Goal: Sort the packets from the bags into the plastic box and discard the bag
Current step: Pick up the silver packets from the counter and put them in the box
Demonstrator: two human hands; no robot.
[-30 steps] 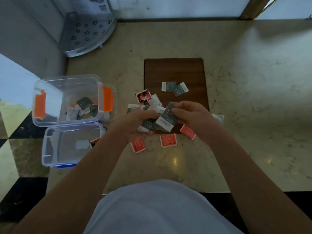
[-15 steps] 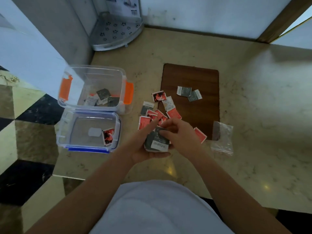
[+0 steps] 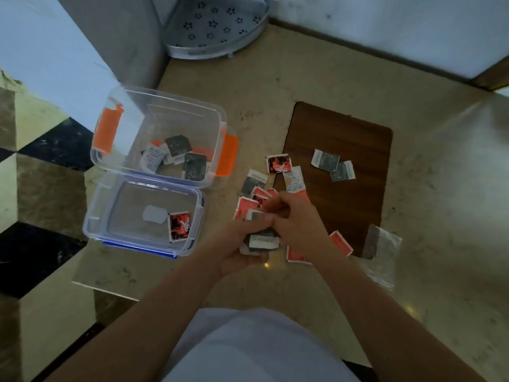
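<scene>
While both hands meet over the middle of the marble counter (image 3: 316,86), the left hand (image 3: 237,248) cups a small stack of grey packets (image 3: 263,241) from below, fingers curled around it. The right hand (image 3: 296,220) presses against the stack from above and the right, its fingers bent onto the top packet; whether it pinches a separate packet is hidden by the knuckles. How many packets are in the stack cannot be made out.

Just beyond and around the hands lie loose red packets (image 3: 245,208), several partly covered by the hands. One red and black packet (image 3: 278,164) lies at the edge of a dark wooden board (image 3: 338,128), and two grey packets (image 3: 333,165) rest on the board itself. A crumpled clear plastic bag (image 3: 382,255) lies at the board's near right corner, hard to see against the stone.

To the left stands the clear plastic box (image 3: 157,111) with orange latches, holding a few grey packets (image 3: 177,146) at its bottom; print on them is too blurred to read. Touching its near side is a second clear container (image 3: 137,194) with blue trim, with one red and black packet (image 3: 179,226) in it. A perforated grey rack (image 3: 217,26) at the far edge is cut off by the frame.
</scene>
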